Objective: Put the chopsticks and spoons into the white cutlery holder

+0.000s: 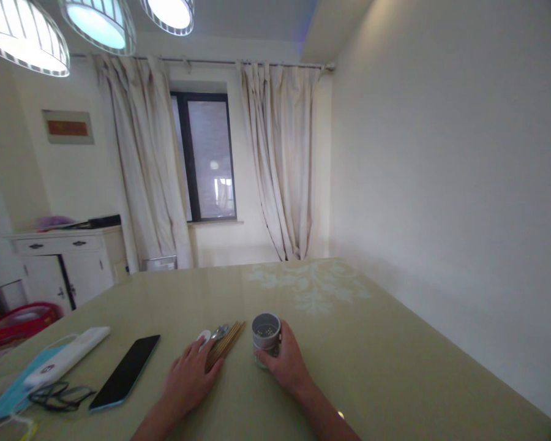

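My left hand (190,373) lies over a bundle of wooden chopsticks (229,343) and metal spoons (220,332) on the table. Its thumb is on the right side of the bundle and its fingers curl over the left, closed around the handles. A white rounded piece (204,338) shows just beyond the fingertips; its kind is unclear. To the right, my right hand (287,361) is wrapped around a grey utensil holder (266,334) that stands upright. Small holes dot the inside of its bottom, and no utensils show in it.
The greenish table (371,367) meets a plain wall on the right. At left lie a black phone (126,372), folded glasses (59,395), a white power strip (67,358) and a blue face mask (16,392). A white cabinet (68,263) and red basket (21,324) stand beyond.
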`<move>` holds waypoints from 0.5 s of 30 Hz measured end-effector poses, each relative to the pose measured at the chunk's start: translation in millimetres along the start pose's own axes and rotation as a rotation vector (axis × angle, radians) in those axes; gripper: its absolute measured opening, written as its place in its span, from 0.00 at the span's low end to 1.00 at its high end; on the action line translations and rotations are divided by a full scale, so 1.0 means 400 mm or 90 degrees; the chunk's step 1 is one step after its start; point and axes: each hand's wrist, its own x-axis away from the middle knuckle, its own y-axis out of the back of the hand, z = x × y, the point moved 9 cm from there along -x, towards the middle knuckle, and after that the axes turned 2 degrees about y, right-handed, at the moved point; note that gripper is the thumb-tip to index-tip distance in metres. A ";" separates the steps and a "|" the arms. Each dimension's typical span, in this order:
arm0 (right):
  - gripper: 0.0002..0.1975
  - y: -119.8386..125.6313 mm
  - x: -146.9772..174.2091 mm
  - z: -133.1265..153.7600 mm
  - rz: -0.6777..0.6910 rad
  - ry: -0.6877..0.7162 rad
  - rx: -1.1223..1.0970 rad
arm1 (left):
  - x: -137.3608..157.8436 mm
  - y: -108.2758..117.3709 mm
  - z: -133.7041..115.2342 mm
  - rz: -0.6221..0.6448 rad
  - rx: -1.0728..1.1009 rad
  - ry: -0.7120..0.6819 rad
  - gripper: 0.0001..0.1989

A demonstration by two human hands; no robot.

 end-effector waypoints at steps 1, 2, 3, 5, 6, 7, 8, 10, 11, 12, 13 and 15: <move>0.34 0.000 0.000 0.001 0.002 -0.002 0.000 | -0.002 -0.009 0.006 0.012 0.009 -0.006 0.36; 0.34 -0.001 0.000 0.002 0.005 -0.003 0.000 | -0.004 -0.018 0.010 0.019 0.017 -0.014 0.36; 0.34 -0.001 0.000 0.004 0.006 -0.004 -0.002 | -0.006 -0.027 0.014 0.024 0.024 -0.023 0.36; 0.34 0.000 0.000 0.007 0.005 -0.004 -0.006 | -0.010 -0.044 0.020 0.021 0.037 -0.041 0.37; 0.34 0.000 0.000 0.008 0.003 -0.004 -0.008 | -0.012 -0.052 0.023 0.016 0.050 -0.049 0.37; 0.34 0.000 0.000 0.007 0.000 -0.003 -0.008 | -0.014 -0.059 0.025 0.007 0.065 -0.055 0.37; 0.34 -0.001 0.000 0.005 -0.001 -0.002 -0.008 | -0.016 -0.064 0.026 -0.005 0.081 -0.062 0.36; 0.34 -0.004 -0.002 0.000 -0.003 0.000 -0.007 | -0.019 -0.072 0.025 -0.028 0.109 -0.070 0.34; 0.34 -0.004 -0.003 -0.003 -0.007 0.002 -0.006 | -0.021 -0.074 0.023 -0.035 0.117 -0.072 0.33; 0.35 -0.002 -0.005 -0.006 -0.013 0.003 -0.004 | -0.023 -0.075 0.018 -0.039 0.122 -0.073 0.33; 0.35 0.001 -0.006 -0.009 -0.020 0.004 0.000 | -0.025 -0.076 0.010 -0.038 0.125 -0.074 0.33; 0.35 0.009 -0.010 -0.010 -0.031 0.006 0.010 | -0.029 -0.076 -0.014 -0.028 0.129 -0.080 0.34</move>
